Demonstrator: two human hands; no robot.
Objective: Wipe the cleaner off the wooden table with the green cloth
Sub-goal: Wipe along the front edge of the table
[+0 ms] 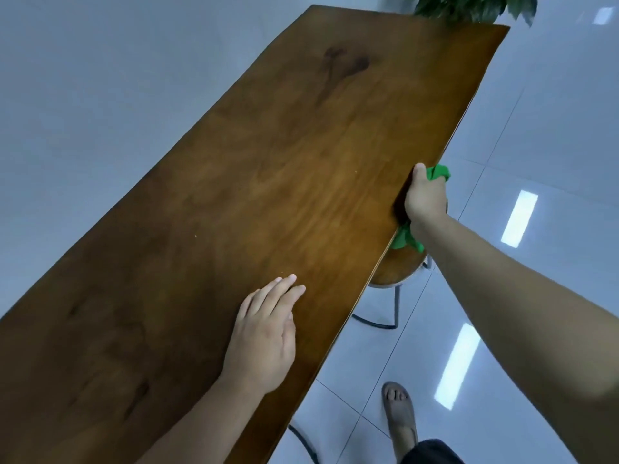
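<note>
The long wooden table (254, 182) runs from the lower left to the upper right. My right hand (424, 195) grips the green cloth (438, 172) at the table's right edge; the cloth bunches out above the fingers and hangs below the wrist, over the edge. My left hand (264, 333) rests flat on the tabletop near the front, fingers straight and together. A darker patch (348, 63) shows on the wood toward the far end. I cannot make out any cleaner on the surface.
A round wooden stool (398, 269) with metal legs stands under the table's right edge, below the cloth. A leafy plant (469, 8) is past the far end. Glossy white floor tiles surround the table; my sandalled foot (400, 416) is at the bottom.
</note>
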